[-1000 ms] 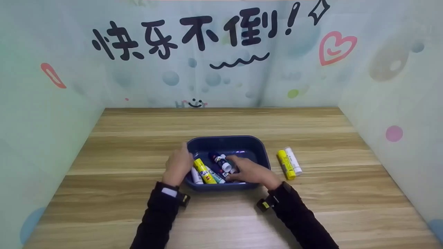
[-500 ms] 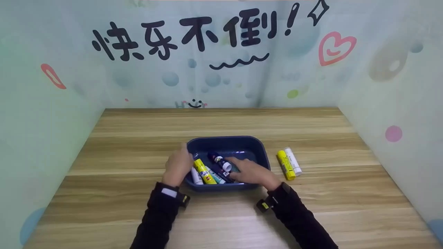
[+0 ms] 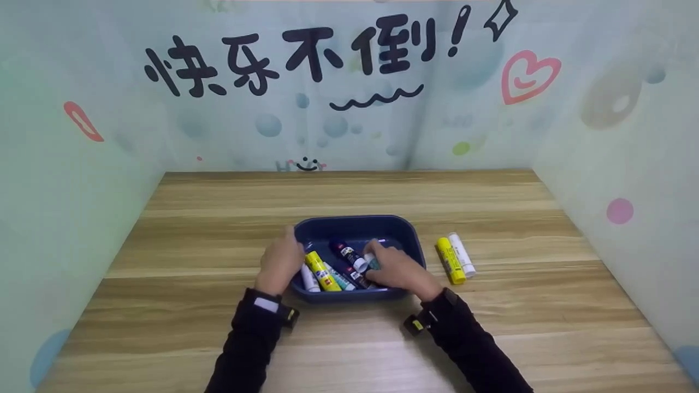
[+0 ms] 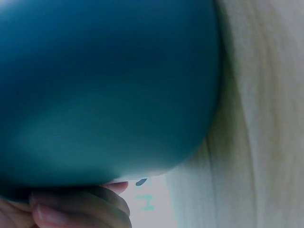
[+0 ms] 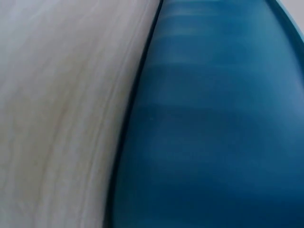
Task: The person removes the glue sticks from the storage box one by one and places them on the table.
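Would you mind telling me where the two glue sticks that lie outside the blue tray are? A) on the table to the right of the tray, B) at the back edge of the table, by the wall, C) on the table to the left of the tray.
A: the yellow glue stick and the white glue stick lie side by side on the table, right of the blue tray.

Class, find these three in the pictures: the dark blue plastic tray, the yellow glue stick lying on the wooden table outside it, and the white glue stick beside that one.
dark blue plastic tray point(image 3: 357, 220), head view, far rim
yellow glue stick point(image 3: 450, 260), head view, mid-body
white glue stick point(image 3: 462, 254), head view, mid-body
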Demonstrator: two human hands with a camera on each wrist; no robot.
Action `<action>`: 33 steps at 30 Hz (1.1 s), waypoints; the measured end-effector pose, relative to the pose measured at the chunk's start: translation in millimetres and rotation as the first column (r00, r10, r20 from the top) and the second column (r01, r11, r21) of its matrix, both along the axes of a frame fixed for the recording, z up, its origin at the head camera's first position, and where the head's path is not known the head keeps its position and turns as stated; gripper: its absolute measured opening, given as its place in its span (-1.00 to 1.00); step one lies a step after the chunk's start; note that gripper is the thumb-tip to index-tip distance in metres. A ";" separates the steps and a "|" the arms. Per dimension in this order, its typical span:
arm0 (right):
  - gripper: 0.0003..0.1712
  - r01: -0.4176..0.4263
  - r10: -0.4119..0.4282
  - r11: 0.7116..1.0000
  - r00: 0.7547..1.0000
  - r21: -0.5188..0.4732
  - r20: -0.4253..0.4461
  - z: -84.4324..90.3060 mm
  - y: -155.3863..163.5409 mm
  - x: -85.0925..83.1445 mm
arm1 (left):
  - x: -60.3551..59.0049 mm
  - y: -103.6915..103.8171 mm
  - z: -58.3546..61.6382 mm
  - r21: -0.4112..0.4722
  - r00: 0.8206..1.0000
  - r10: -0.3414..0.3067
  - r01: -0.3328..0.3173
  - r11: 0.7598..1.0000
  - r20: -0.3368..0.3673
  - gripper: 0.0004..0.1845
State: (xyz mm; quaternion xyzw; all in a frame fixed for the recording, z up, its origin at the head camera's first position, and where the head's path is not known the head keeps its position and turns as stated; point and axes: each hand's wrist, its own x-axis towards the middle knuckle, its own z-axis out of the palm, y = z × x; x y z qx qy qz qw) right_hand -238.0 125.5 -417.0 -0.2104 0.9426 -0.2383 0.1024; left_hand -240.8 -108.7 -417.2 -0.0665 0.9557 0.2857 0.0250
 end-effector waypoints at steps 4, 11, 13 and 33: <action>-0.62 0.037 -0.037 0.996 0.999 -0.078 -0.003 2.5 2.4 -2.0 | 0.4 0.5 -0.6 0.004 1.000 -0.002 0.002 1.000 0.001 -0.57; -0.65 0.066 -0.076 0.987 0.995 -0.149 -0.061 13.9 11.2 -4.1 | 0.3 -0.2 -1.4 -0.021 0.999 -0.016 0.015 1.000 -0.035 -0.58; -0.65 0.054 -0.066 0.984 0.996 -0.171 -0.066 17.7 15.0 -4.4 | -0.2 0.0 -1.2 -0.018 1.000 -0.012 0.011 1.000 -0.023 -0.58; -0.63 0.069 -0.069 0.985 0.998 -0.157 0.005 50.2 62.4 -6.4 | -0.6 0.7 -1.7 0.001 1.000 -0.008 0.008 1.000 -0.002 -0.58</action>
